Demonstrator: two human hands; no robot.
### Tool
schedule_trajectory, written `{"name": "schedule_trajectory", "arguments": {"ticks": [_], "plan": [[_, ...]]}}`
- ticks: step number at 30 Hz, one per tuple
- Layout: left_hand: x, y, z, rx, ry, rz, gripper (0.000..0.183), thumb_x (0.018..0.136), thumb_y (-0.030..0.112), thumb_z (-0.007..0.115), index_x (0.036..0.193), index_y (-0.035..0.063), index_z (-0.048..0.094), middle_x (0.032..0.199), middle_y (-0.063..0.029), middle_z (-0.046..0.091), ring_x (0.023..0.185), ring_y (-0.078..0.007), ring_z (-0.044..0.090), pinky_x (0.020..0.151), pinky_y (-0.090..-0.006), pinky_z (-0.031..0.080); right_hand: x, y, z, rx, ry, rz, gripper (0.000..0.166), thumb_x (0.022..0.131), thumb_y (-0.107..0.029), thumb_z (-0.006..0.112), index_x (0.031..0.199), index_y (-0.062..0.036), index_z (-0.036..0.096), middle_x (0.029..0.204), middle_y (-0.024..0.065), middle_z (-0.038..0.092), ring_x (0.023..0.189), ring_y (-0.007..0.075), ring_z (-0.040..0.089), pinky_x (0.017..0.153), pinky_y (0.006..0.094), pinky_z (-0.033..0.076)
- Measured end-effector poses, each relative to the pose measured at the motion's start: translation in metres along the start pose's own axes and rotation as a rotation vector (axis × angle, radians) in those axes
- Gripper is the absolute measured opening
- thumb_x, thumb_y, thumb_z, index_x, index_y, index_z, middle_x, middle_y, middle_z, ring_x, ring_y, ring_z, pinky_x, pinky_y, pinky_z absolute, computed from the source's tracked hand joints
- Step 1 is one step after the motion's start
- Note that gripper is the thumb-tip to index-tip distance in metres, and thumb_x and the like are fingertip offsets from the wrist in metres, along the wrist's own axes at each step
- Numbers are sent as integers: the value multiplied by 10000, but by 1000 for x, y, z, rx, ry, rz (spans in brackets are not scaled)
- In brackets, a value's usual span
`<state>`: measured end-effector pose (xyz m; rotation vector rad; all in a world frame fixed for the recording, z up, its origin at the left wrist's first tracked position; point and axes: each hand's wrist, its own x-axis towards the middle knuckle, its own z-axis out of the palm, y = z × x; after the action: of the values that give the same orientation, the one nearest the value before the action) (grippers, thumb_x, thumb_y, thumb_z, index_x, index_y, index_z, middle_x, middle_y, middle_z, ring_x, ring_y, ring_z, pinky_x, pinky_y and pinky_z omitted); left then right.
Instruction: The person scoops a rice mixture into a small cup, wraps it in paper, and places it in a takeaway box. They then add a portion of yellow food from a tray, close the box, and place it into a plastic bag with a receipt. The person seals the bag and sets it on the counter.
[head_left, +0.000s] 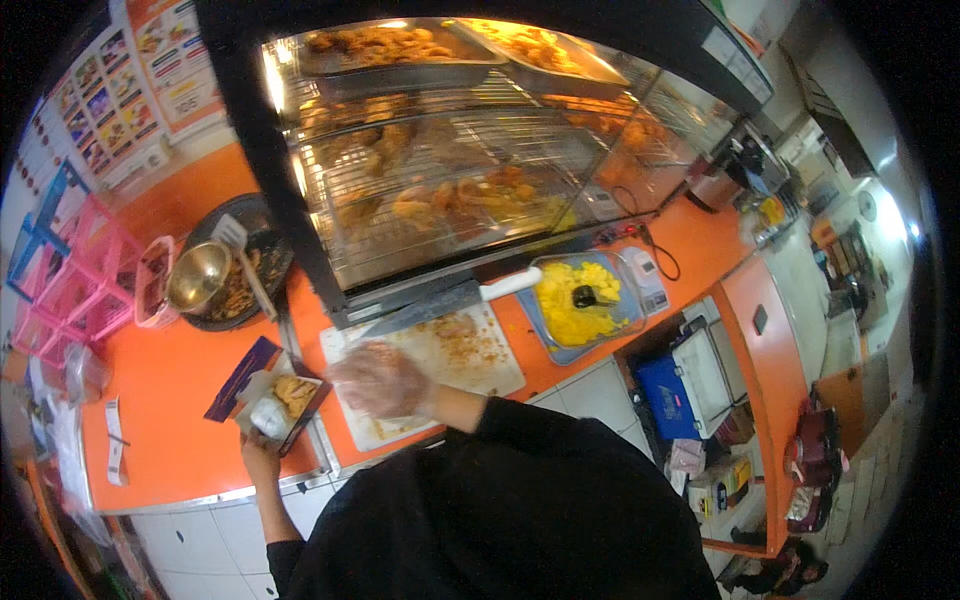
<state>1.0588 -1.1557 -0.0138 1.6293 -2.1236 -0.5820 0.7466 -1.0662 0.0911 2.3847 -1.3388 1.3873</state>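
Note:
My bare left hand (259, 454) grips the near edge of an open cardboard food box (304, 427) on the orange counter. Inside the box, a white wrapped bundle (268, 418) lies beside golden fried chicken (295, 394), and the dark lid (244, 379) is folded back. My right hand (382, 379), in a clear plastic glove, is over the left part of a white cutting board (491, 360) strewn with brown crumbs. Its fingers are blurred, so whether it holds anything is unclear. A large knife (427, 307) with a white handle lies along the board's far edge.
A glass food warmer (450, 172) with fried food stands behind the board. To its right is a tray of yellow rice (570, 322) with a dark scoop. A black pan (262, 255) with a spatula, a metal bowl (199, 276) and a pink rack (82, 270) occupy the left.

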Motion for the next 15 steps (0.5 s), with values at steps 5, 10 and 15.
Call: {"name": "schedule_trajectory", "arguments": {"ticks": [5, 10, 15], "plan": [[-4, -4, -16, 116, -191, 33, 331, 768, 125, 537, 1071, 4, 596, 1246, -271, 456, 1202, -406, 393, 973, -409, 364, -105, 61, -174, -912, -321, 857, 83, 775, -163, 553, 821, -94, 548, 821, 107, 566, 807, 239, 563, 696, 365, 460], [5, 116, -86, 445, -211, -44, 311, 824, 252, 569, 1054, 47, 610, 948, -162, 639, 884, -297, 615, 742, -415, 478, -213, 133, -284, -985, -389, 973, 234, 693, -204, 630, 874, -62, 591, 896, 162, 604, 884, 322, 579, 786, 419, 461], [38, 271, -14, -412, -552, 249, 301, 837, 27, 524, 1137, 48, 545, 901, -94, 616, 777, -143, 617, 617, -257, 488, -275, 180, -297, -660, -301, 1319, 276, 819, -275, 521, 964, -44, 566, 936, 176, 603, 888, 377, 560, 791, 425, 436]]}}
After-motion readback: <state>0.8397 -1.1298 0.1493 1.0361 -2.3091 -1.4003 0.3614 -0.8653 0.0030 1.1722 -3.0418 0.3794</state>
